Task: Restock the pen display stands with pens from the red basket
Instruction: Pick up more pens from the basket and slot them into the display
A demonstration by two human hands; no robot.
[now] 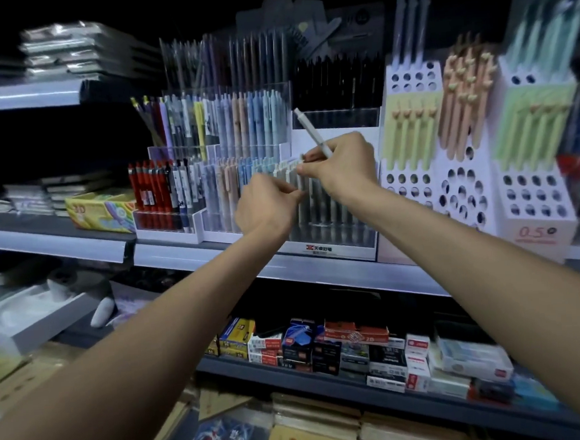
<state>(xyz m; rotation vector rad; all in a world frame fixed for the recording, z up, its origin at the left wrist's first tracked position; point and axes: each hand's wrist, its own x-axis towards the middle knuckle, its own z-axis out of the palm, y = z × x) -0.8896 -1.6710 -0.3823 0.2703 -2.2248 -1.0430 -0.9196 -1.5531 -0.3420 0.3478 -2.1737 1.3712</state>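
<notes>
On the shelf, from the left, lie stacked notebooks, then a yellow box, then a clear tiered stand holding upright pens: red ones in the front left bin, pastel blues, pinks and whites across the rows behind and beside. Right of it stand white perforated blocks with green pens and peach ones pushed into their holes, many holes bare. A further block is marked 0.5. Below, a lower shelf carries small cartons of stationery; the surroundings are dark.

The left hand is curled with fingertips pinched at the tops of the pale pens in the front right bin; whether it grips one I cannot tell. The right hand, just above and touching that row, has its grip closed on a white pen, whose long axis slants, one end up and left, the other hidden in the fist. The red basket is out of view.
</notes>
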